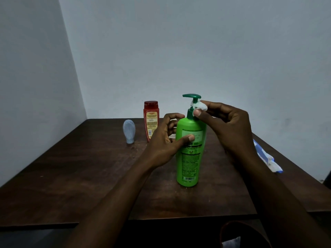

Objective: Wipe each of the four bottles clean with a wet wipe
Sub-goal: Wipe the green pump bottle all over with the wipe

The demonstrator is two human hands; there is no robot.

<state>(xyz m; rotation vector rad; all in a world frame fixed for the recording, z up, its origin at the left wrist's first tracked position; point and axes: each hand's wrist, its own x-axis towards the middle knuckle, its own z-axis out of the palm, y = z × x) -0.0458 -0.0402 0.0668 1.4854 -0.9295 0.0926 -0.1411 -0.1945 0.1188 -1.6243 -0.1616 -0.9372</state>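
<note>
Well, the green pump bottle (pixel 190 158) stands upright on the dark wooden bench (pixel 71 167), near the middle and towards the near edge, with its back label and barcode facing the person. The left hand (pixel 161 142) steadies it from the left side: the thumb presses flat on the pale label and the fingers curl round the bottle's far shoulder. The right hand (pixel 229 127) comes in from the right at the height of the neck. It pinches a small bunched white wet wipe (pixel 201 106) between thumb and forefinger, holding it against the thin stem just under the dark green pump head (pixel 191 96); its other fingers are loosely curled behind.

Farther back and to the left a red bottle (pixel 151 120) with a red cap stands upright, its printed label turned this way, its lower right part hidden by the left hand. Left of that, a small bluish see-through bottle (pixel 129 130) stands on its cap, apart from the red one. Something pale shows between the left fingers and the green bottle, too hidden to tell what it is.

At the right edge of the bench, well apart from the bottles, lies a white and blue soft packet (pixel 266 158), partly behind the right forearm. Plain grey-blue walls (pixel 197 51) meet in the corner behind the bench
</note>
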